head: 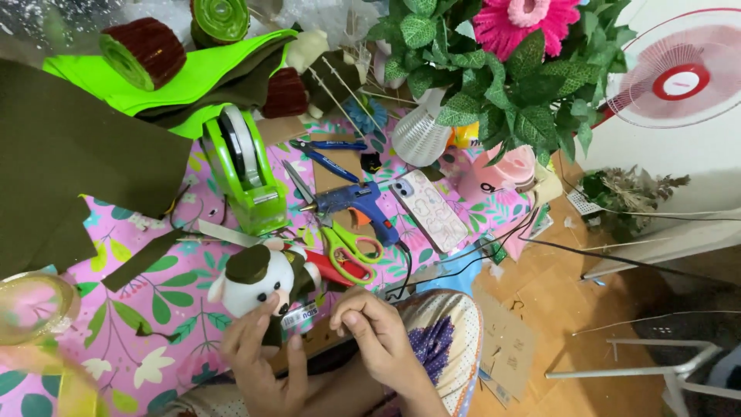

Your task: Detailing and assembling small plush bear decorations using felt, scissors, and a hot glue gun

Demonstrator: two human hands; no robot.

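My left hand [262,359] holds a small white soft toy [258,279] with a dark olive felt cap, fingers against its lower side. A short silvery strip of ribbon or tape [299,315] stretches between the two hands. My right hand [372,333] pinches the strip's right end with closed fingers, just above my patterned trouser knee [444,344]. Right behind the toy lie green-and-red handled scissors [347,251] and a blue glue gun [363,208].
A green tape dispenser [245,174], blue pliers [328,158], a phone [428,210], dark olive felt [69,166], bright green felt [185,77] and felt rolls [143,52] crowd the pink floral cloth [154,309]. A white vase of artificial flowers [421,135], a fan [679,73] and cardboard [505,351] lie to the right.
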